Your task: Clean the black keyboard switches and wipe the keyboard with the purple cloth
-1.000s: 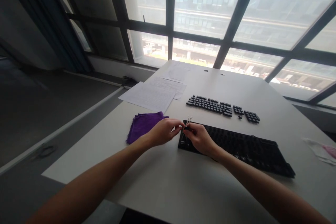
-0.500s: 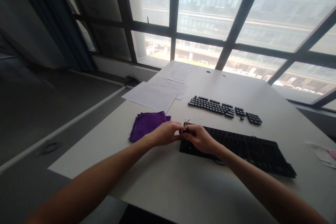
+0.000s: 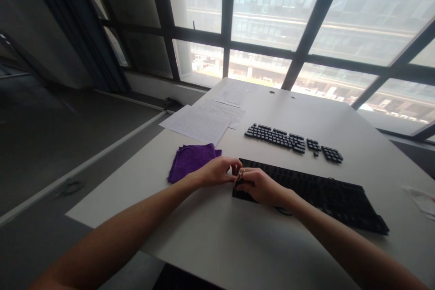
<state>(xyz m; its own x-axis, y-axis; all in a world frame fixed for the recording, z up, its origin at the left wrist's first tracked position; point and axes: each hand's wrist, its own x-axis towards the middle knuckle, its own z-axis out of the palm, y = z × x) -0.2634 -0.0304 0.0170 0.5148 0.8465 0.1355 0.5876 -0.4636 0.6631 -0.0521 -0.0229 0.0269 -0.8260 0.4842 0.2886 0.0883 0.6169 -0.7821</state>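
A black keyboard with its keycaps off lies across the near part of the desk. My right hand is closed in a pinch over its left end. A small metal glint shows at its fingertips, part of a small tool with metal wire prongs that the fingers mostly cover. My left hand reaches the keyboard's left edge, its fingers bent and close to the right fingertips. What lies between the left fingers is hidden. Beyond the keyboard, black keycaps are laid out in keyboard order.
A folded purple cloth lies left of the keyboard, behind my left wrist. Handwritten paper sheets spread over the desk's far left side. A white wrapper or tissue is at the right. Large windows stand behind the desk.
The tool's wire prongs stood up above my right fingers earlier; now they are lowered and mostly covered. My right hand has turned over the keyboard's left end. The left hand has barely moved.
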